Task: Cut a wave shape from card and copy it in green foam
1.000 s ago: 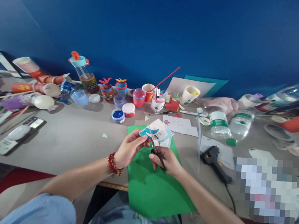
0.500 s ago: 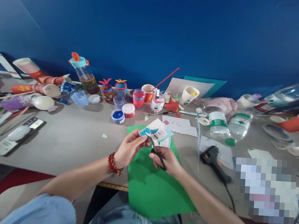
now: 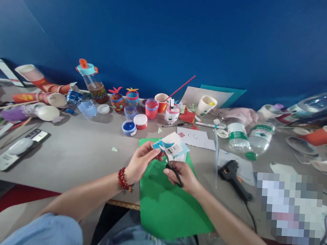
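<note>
Close by, green paper [image 3: 169,208] hangs over the table [image 3: 75,154] edge. Above it, the right hand [image 3: 184,175] grips scissors [image 3: 172,165], blades in a card [image 3: 171,145] pinched by the left hand [image 3: 141,162]. Farther off stand paint pots [image 3: 129,127].

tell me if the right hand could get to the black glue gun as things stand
Probably not at once: the right hand is shut on the scissors. The glue gun lies close on its right, with bare table between.
</note>
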A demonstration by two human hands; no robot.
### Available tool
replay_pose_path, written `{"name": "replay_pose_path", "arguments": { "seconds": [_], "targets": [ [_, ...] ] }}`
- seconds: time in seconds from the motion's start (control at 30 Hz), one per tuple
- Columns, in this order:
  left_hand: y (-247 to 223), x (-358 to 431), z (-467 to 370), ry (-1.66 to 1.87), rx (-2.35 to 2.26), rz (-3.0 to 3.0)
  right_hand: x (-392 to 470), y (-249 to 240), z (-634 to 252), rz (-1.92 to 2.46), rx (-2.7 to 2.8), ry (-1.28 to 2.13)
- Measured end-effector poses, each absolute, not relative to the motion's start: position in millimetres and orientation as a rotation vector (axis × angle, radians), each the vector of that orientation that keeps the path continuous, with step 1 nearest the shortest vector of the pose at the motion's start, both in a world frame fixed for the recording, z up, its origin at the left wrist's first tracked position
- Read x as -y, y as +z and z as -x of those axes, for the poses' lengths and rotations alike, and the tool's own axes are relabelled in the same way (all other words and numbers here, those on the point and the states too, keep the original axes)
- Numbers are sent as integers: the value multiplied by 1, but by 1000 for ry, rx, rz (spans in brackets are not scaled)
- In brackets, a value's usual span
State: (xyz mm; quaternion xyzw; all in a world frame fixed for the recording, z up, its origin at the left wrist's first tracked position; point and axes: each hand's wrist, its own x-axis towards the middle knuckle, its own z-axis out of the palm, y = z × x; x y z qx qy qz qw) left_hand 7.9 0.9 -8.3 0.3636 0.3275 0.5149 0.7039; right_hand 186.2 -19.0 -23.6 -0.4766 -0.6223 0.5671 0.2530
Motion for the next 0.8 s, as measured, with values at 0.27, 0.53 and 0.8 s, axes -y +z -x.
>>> {"name": "replay_pose_path", "arguments": {
  "seconds": [0.27,0.53,0.8],
  "targets": [
    [-4,0,-6,1141,-813,-874,16,-28,-192,1294,1817,1400],
    [2,-4,-5,1138,-856,-928,15,-27,-194,1250,1868,1394],
    [3,-5,-4,1128,-883,-968,17,-22,-193,1258,1805,1506]
  ]
}}
